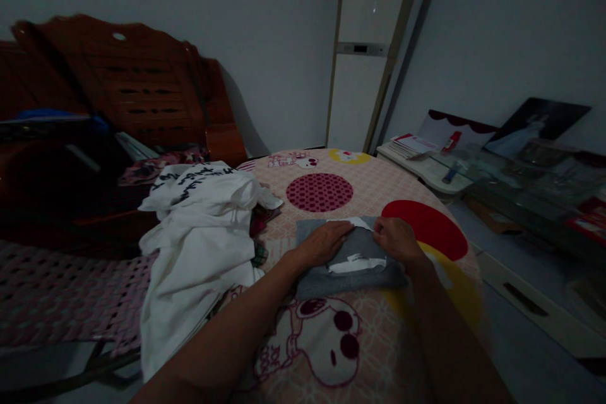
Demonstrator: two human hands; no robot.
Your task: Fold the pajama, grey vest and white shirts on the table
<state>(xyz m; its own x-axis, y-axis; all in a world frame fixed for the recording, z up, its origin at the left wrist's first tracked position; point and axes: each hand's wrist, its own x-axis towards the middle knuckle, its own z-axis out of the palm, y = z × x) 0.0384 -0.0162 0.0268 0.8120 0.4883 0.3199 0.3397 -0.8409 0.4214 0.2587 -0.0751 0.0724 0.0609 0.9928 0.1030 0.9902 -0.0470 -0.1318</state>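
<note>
Cloth (350, 281), gray and folded, with white markings, lies on the table (407, 185) under both hands. The left hand (332, 238) rests on its far left part, grip laid out flat with the fingers fairly straight. The right hand (392, 237) is at the far right part, fingers curled down beside the end of a white strip; whether that grip pinches the fabric, I cannot tell. White clothes (203, 243), with black lettering at the far end, are heaped along the table's left edge and hang over it. Beyond them stands a wooden chair (137, 85).
</note>
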